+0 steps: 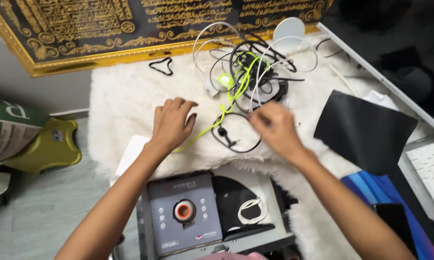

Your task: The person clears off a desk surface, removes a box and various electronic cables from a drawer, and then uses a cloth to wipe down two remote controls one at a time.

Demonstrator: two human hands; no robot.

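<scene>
At the bottom centre of the frame, an open drawer held a grey box and a black pouch with a coiled white cord on it. Above it, a white fur rug covered the surface.

The left hand rested on the rug at centre left, its fingers curled loosely and holding nothing, with a green cable just beside it. The right hand was blurred; its fingers appeared pinched on a black cable looped at centre frame, though the grip could not be confirmed.

Further up, a cable tangle of black, white and green leads lay near the gilt frame.

Risk, as judged: the looped cable ran back into the tangle, so a pull could have tightened knots or dragged the whole bundle. The rug's pile could have snagged plugs. A black sheet at right lay loose beside the right forearm and could have been brushed off.
</scene>
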